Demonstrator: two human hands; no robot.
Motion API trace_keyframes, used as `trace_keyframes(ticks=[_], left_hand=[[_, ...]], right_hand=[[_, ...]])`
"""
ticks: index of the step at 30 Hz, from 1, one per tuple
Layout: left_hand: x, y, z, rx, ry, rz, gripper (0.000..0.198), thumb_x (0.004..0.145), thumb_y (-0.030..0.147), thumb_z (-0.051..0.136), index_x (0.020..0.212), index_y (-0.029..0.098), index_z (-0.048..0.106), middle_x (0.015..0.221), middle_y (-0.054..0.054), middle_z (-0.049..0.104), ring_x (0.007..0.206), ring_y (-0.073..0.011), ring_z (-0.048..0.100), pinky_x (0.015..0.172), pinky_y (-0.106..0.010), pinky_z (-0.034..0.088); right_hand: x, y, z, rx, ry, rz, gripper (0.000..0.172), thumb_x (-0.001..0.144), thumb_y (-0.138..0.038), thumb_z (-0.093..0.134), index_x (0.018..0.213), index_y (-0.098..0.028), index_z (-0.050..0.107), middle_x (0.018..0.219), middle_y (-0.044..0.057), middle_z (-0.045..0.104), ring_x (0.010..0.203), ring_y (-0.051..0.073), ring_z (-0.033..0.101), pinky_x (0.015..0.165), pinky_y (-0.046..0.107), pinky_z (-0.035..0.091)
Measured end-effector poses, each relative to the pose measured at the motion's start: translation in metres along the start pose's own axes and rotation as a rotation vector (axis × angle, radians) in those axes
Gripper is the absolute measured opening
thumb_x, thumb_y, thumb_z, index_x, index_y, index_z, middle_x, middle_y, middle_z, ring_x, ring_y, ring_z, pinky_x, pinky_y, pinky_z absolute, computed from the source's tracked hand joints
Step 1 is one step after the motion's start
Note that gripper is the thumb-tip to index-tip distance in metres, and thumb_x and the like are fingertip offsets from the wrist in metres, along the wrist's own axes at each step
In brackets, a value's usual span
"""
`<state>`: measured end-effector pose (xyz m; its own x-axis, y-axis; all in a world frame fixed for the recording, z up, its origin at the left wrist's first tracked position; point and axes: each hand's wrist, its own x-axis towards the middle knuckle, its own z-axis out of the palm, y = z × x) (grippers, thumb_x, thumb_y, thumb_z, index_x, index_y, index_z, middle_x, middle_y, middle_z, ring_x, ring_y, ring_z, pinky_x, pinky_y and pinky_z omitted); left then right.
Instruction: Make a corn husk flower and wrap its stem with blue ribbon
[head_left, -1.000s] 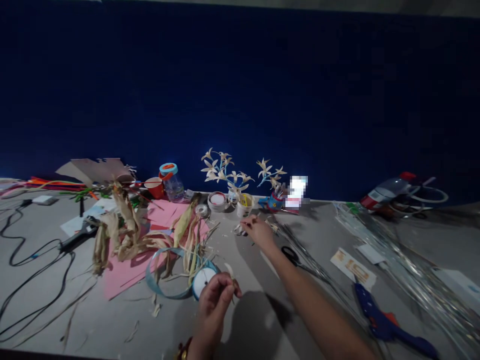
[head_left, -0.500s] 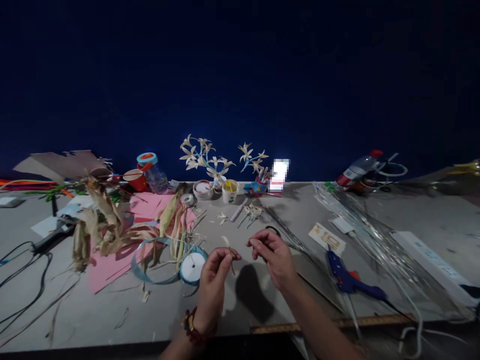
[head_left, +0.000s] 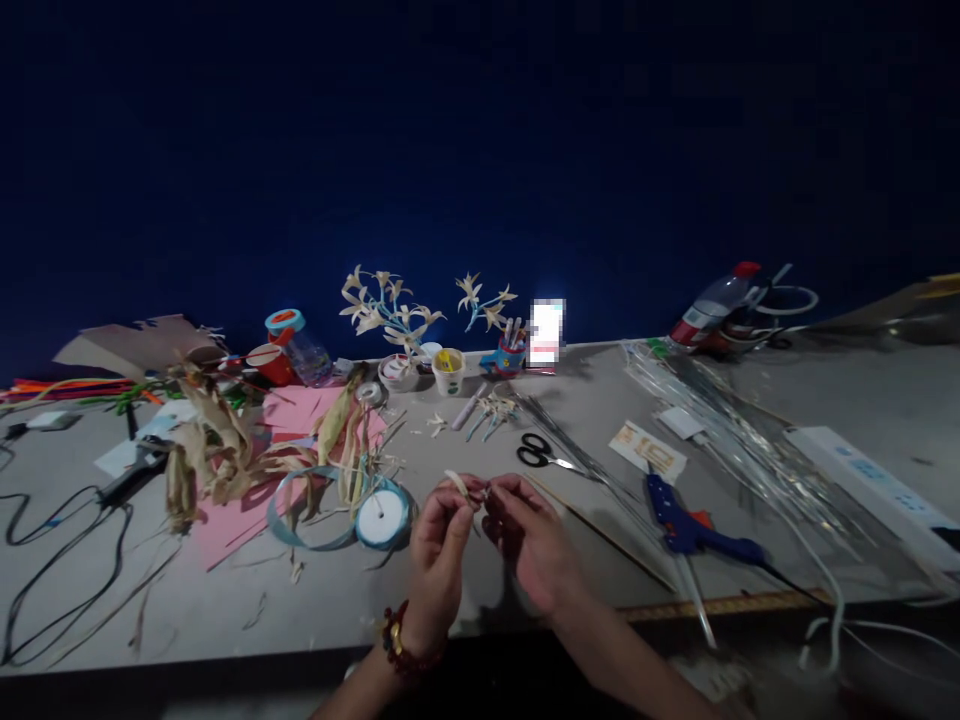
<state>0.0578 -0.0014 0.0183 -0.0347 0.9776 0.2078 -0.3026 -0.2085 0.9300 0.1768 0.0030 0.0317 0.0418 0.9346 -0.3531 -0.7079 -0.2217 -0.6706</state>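
Pinching a pale husk petal (head_left: 456, 483) with left hand (head_left: 439, 535) and right hand (head_left: 529, 540).
Now touching at the fingertips, no longer apart as before.

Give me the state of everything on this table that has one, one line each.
Left hand, pinching husk strip.
Right hand, pinching the same strip.
Scissors, flat, shut.
Glue gun, on its side, corded.
Ribbon spool, flat, partly unwound.
Jar, lid on.
Bottle, on its side, capped.
Cup, upright, open.
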Motion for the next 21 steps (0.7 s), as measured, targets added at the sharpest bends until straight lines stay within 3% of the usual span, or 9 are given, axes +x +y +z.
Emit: trace_keyframes(ticks=[4,7,14,21], left_hand=[[-0.002,0.001,0.000,0.324,-0.085,0.260,0.012,0.094,0.023,0.057,0.085,0.021,0.064,0.109,-0.010,0.069,0.105,-0.0261,0.062,0.092,-0.041,0.047],[0.000,-0.002,0.002,0.470,-0.071,0.416,0.011,0.092,0.018,0.058,0.086,0.023,0.065,0.106,-0.009,0.070,0.103,-0.0267,0.061,0.093,-0.044,0.046],[0.005,-0.001,0.009,0.367,-0.057,0.321,0.014,0.094,0.015,0.054,0.086,0.022,0.063,0.087,-0.005,0.065,0.089,-0.0226,0.061,0.081,-0.037,0.048],[0.001,-0.001,0.008,0.330,-0.073,0.258,0.013,0.094,0.016,0.056,0.088,0.022,0.065,0.096,-0.006,0.068,0.095,-0.0227,0.062,0.083,-0.035,0.047]], right_hand=[[-0.005,-0.003,0.000,0.151,-0.006,0.120,0.028,0.059,-0.027,0.093,0.071,-0.021,0.068,0.065,-0.005,0.061,0.058,0.008,0.053,0.057,0.020,0.043],[-0.009,-0.003,0.000,0.200,-0.043,0.143,0.029,0.055,-0.023,0.093,0.069,-0.021,0.068,0.064,-0.006,0.060,0.057,0.008,0.052,0.058,0.019,0.043],[-0.013,-0.003,-0.007,0.010,-0.084,0.013,0.024,0.063,-0.026,0.090,0.069,-0.019,0.068,0.062,-0.006,0.057,0.057,0.008,0.047,0.056,0.020,0.037],[-0.009,-0.006,-0.013,-0.296,-0.044,-0.234,0.022,0.071,-0.032,0.082,0.067,-0.020,0.064,0.064,-0.004,0.055,0.060,0.012,0.046,0.059,0.025,0.037]])
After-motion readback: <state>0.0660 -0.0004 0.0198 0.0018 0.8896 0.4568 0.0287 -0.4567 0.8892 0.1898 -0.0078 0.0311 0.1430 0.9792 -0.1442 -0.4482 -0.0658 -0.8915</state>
